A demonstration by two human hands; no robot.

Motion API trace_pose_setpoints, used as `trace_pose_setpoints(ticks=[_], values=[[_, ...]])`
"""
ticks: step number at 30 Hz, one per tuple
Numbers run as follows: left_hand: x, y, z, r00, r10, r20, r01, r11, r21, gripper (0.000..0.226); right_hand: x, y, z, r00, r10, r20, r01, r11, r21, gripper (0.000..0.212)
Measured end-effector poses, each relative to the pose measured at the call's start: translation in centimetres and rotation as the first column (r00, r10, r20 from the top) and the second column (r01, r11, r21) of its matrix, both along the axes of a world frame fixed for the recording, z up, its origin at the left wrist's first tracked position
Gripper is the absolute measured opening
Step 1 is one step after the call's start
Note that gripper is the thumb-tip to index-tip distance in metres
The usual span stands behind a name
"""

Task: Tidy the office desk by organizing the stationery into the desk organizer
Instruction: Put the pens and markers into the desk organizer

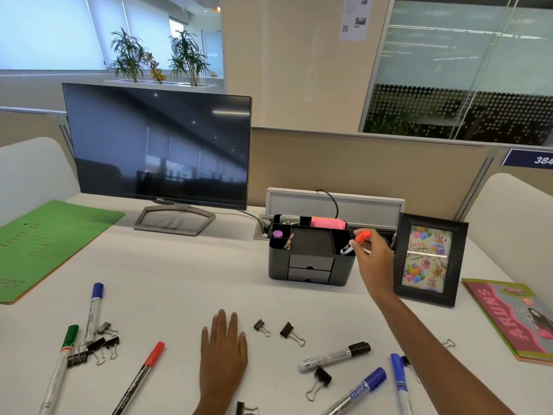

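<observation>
Desk (185, 280) white, running from the bottom edge of the frame up to a beige partition (359, 166) at mid-height. Back edge crowded: dark monitor (158, 145) at centre left, green folder (45, 244) at the left edge, black desk organizer (278, 265) right of centre, photo frame (428, 262) just beside its right side, a pink book (514, 319) at the far right. Open room was a broad bare band across the middle of the frame, between the organizer and the litter at the bottom.

Litter along the bottom:
- lower left: blue-capped marker (93, 313), green-capped marker (61, 363), red pen (140, 375), a cluster of binder clips (98, 345);
- lower centre: two single clips (262, 326);
- lower right: black-capped marker (335, 356), two more blue ones (356, 390), further clips.

Right hand (374, 262) was raised off the desk at the organizer's right end, overlapping the photo frame's left edge. Fingertips pinched an orange-capped marker (363, 236), cap uppermost, barrel tilted down to the left. Its lower end sat at the mouth of the organizer's right-hand compartment; how deep it went, could not tell. Forearm stretched up diagonally from the lower right corner.

Left hand (224, 348) lay palm down on the desk at bottom centre. Fingers were straight and close together, pointing away from the person, holding nothing. The nearest clip lay near its right side, apart.

Organizer already held pink sticky notes (327, 223) at the back.
</observation>
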State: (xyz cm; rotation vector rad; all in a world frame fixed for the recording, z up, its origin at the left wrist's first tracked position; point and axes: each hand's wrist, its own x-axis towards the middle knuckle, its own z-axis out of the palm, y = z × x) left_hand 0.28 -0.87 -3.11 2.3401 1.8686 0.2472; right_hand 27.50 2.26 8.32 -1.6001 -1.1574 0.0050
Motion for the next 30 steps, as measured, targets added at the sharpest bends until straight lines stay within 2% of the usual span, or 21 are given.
trace_pose_setpoints(ticks=[2, 6, 12, 15, 18, 20, 22, 25, 27, 30], values=[[0.0, 0.0, 0.0, 1.000, 0.011, 0.001, -0.011, 1.000, 0.011, 0.082, -0.1, 0.3, -0.5, 1.000, -0.007, -0.016, 0.007, 0.999, -0.037, 0.019], [0.2, -0.4, 0.5, 1.000, 0.019, -0.003, -0.019, 0.999, -0.037, 0.052, -0.2, 0.5, -1.4, 0.999, -0.009, -0.031, 0.007, 0.996, -0.093, 0.021], [0.2, -0.2, 0.6, 0.998, 0.054, 0.011, -0.053, 0.997, -0.064, 0.053, -0.6, -1.4, -2.9, 0.997, 0.001, -0.071, -0.009, 0.994, -0.110, 0.023], [0.3, 0.2, 0.5, 0.999, 0.051, 0.019, -0.050, 0.997, -0.057, 0.053, -0.2, -3.7, -5.1, 0.991, 0.094, -0.098, -0.113, 0.973, -0.202, 0.023], [0.6, 0.4, 0.4, 0.997, 0.058, 0.045, -0.055, 0.997, -0.063, 0.053, 0.5, -6.4, -7.0, 0.963, 0.231, -0.139, -0.266, 0.892, -0.366, 0.016], [0.7, 0.5, 0.3, 0.997, 0.048, 0.063, -0.046, 0.998, -0.032, 0.055, 1.2, -7.8, -7.8, 0.927, 0.338, -0.166, -0.375, 0.795, -0.476, 0.017], [1.0, 1.0, 0.3, 0.991, 0.051, 0.124, -0.046, 0.998, -0.037, 0.070, 2.0, -8.9, -8.2, 0.894, 0.418, -0.164, -0.428, 0.682, -0.593, 0.022], [1.1, 1.7, -0.9, 0.993, 0.040, 0.113, -0.041, 0.999, 0.007, 0.093, 2.9, -9.8, -8.6, 0.862, 0.494, -0.114, -0.409, 0.545, -0.732, 0.035], [1.3, 1.8, -1.2, 0.984, 0.048, 0.173, -0.057, 0.997, 0.046, 0.093, 3.2, -10.1, -9.2, 0.845, 0.532, -0.046, -0.364, 0.510, -0.779, 0.038], [1.4, 1.6, -1.1, 0.982, 0.044, 0.182, -0.056, 0.997, 0.057, 0.091, 3.3, -10.1, -9.7, 0.817, 0.569, 0.093, -0.304, 0.561, -0.770, 0.027]])
